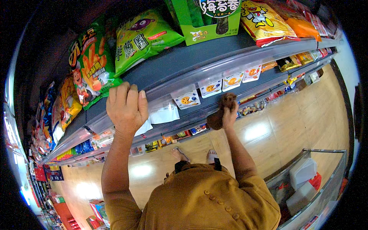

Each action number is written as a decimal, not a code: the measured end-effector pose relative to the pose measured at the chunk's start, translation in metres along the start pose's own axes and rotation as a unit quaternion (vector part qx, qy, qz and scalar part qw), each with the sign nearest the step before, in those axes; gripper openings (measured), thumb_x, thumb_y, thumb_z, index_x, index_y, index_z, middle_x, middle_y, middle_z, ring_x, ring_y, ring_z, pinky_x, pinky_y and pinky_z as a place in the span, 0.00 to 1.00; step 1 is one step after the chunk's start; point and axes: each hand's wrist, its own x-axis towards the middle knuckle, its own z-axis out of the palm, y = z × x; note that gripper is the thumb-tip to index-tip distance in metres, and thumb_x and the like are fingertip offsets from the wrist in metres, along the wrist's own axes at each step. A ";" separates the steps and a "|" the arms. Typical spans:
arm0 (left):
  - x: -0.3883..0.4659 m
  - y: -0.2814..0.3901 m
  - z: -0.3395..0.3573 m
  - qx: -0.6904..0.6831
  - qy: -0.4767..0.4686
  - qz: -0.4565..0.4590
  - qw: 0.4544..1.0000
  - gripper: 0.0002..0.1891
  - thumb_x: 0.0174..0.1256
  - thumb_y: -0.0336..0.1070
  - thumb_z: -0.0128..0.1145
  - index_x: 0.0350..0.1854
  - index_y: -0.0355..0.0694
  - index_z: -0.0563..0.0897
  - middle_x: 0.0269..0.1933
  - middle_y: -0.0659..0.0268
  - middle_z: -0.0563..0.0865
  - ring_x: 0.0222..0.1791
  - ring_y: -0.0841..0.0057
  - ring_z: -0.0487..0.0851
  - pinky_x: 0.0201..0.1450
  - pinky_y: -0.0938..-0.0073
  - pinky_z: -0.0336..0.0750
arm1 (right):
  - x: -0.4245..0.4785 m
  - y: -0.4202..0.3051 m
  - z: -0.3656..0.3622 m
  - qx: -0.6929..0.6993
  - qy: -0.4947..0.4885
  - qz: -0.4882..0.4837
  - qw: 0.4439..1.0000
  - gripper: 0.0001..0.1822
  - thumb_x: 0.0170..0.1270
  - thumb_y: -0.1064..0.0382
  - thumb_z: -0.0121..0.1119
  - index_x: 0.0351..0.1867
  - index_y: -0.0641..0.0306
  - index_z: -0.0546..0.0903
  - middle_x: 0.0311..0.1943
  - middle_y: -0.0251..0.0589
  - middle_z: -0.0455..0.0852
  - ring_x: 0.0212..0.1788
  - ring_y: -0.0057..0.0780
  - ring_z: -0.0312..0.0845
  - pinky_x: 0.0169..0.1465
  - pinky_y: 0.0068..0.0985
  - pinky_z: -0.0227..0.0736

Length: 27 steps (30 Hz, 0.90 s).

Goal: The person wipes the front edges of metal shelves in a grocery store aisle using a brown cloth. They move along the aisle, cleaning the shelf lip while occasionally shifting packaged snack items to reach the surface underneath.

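My left hand (126,107) grips the clear plastic front rail (172,74) of the upper shelf, its fingers curled over the edge beside a green bag of potato snacks (93,69). My right hand (230,115) is shut on a dark brown cloth (217,118), held at the front of the shelf below. Just above the cloth, small white snack packs with cookie pictures (211,88) stand in a row. A green bag of onion rings (143,40), a green seaweed roll box (211,26) and a yellow snack bag (266,23) are on the upper shelf.
Lower shelves hold small packaged snacks (253,107). A white sheet (165,112) is near my left hand. At the lower right stands a glass-sided case (325,151) with clear containers (303,172) inside. Boxed goods (99,212) are at the lower left, on the wooden floor (302,115).
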 end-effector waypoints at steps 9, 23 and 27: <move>0.002 0.002 -0.001 0.002 -0.003 -0.005 1.000 0.09 0.53 0.36 0.56 0.32 0.36 0.78 0.37 0.59 0.78 0.34 0.63 0.75 0.32 0.66 0.69 | 0.025 -0.013 -0.015 -0.042 0.047 0.033 0.997 0.24 0.58 0.73 0.50 0.58 0.70 0.62 0.51 0.47 0.73 0.52 0.35 0.69 0.59 0.28 0.60; 0.000 0.000 -0.002 0.004 -0.016 -0.007 1.000 0.10 0.53 0.37 0.56 0.33 0.36 0.79 0.37 0.58 0.78 0.34 0.63 0.74 0.32 0.65 0.70 | -0.016 -0.021 0.014 0.007 -0.019 0.007 1.000 0.26 0.58 0.76 0.48 0.60 0.70 0.62 0.56 0.50 0.69 0.58 0.36 0.65 0.62 0.29 0.58; 0.002 0.002 -0.002 0.001 -0.008 -0.003 1.000 0.10 0.53 0.36 0.56 0.33 0.35 0.79 0.37 0.58 0.78 0.34 0.63 0.75 0.32 0.65 0.69 | 0.040 -0.004 -0.024 -0.066 0.051 0.016 0.996 0.26 0.58 0.74 0.50 0.60 0.69 0.63 0.52 0.50 0.74 0.55 0.38 0.69 0.60 0.28 0.60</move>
